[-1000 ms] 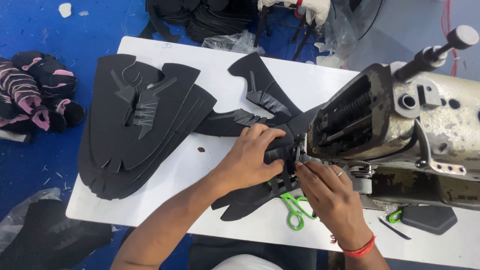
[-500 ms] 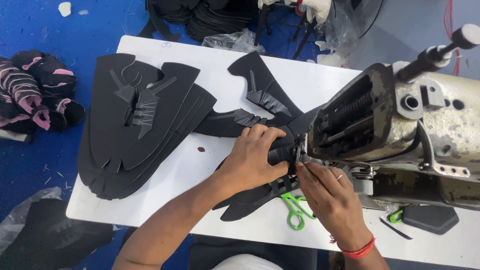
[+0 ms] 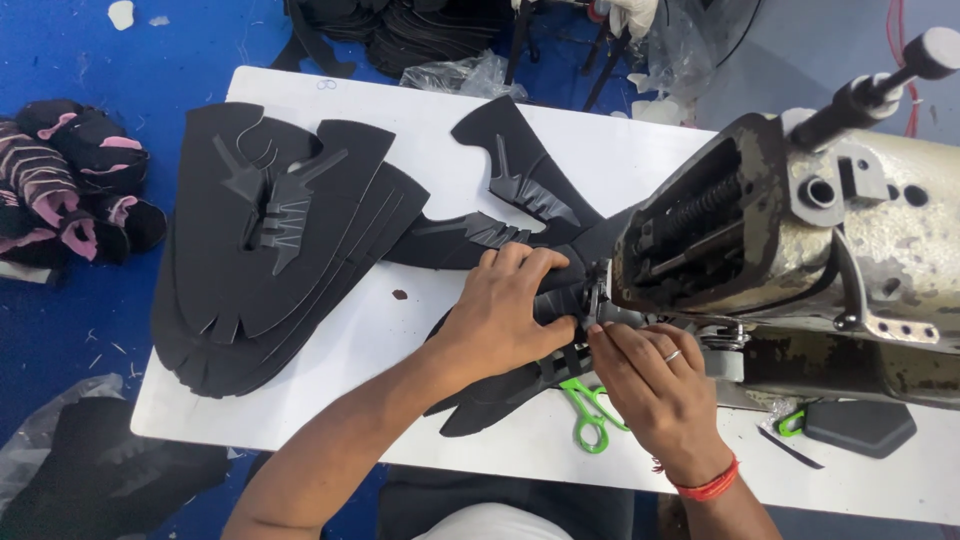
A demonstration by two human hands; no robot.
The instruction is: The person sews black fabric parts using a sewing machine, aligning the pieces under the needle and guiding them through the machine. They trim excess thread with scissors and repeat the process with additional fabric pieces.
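Pressing black shoe upper piece [image 3: 500,385] at sewing machine [image 3: 800,240] — left hand [image 3: 505,310] fingers curled on it, right hand [image 3: 655,385] pinching it, long axis lower-left to upper-right.

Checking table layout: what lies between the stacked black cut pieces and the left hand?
Bare white table with one small dark speck, seen in the head view.

Bright, even overhead light fills the scene. The white table [image 3: 420,330] is nearly washed out, with only soft, short shadows under the black pieces. The picture stays sharp at centre; its corners bend slightly and blur a little.
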